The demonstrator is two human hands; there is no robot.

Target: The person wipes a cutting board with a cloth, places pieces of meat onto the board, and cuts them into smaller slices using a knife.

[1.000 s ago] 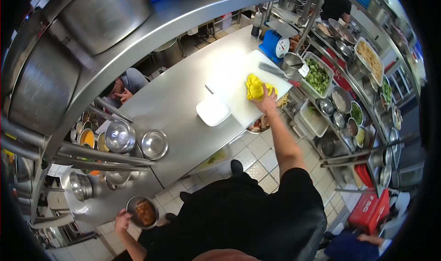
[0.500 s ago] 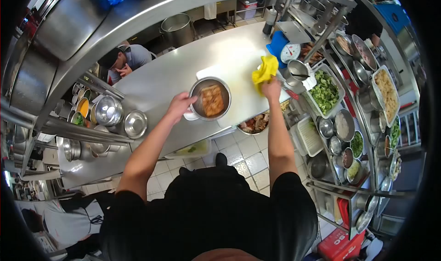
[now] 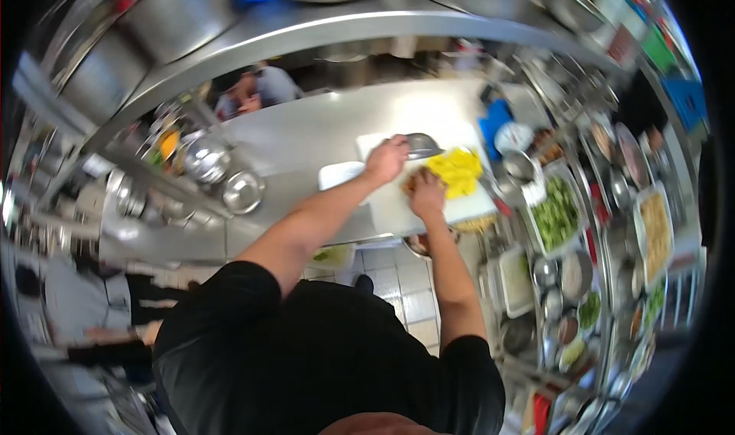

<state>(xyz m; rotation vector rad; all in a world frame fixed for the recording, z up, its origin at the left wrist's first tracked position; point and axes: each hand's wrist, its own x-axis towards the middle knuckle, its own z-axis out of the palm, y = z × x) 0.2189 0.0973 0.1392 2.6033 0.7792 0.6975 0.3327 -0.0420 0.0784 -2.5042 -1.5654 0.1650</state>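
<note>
My left hand (image 3: 387,159) grips the rim of a metal bowl (image 3: 421,145), which is tipped on its side above the white cutting board (image 3: 392,214). Just below it, my right hand (image 3: 427,193) has its fingers curled over a browned, glossy piece of food (image 3: 411,181), mostly covered by the hand. A crumpled yellow cloth (image 3: 462,171) lies on the board, right beside my right fingers. Left of the board stands a white dish (image 3: 341,175), partly behind my left forearm. Motion blurs the view somewhat.
Metal bowls (image 3: 243,192) stand at the counter's left. To the right are a dial scale (image 3: 514,138), a tub of chopped greens (image 3: 554,214) and several ingredient containers. A steel shelf (image 3: 337,31) crosses overhead. One person (image 3: 268,86) is behind the counter, another (image 3: 84,297) at lower left.
The bowl has moved right over the board and tipped, and the food is out of it under my right hand. My right hand has let go of the yellow cloth. My view has shifted.
</note>
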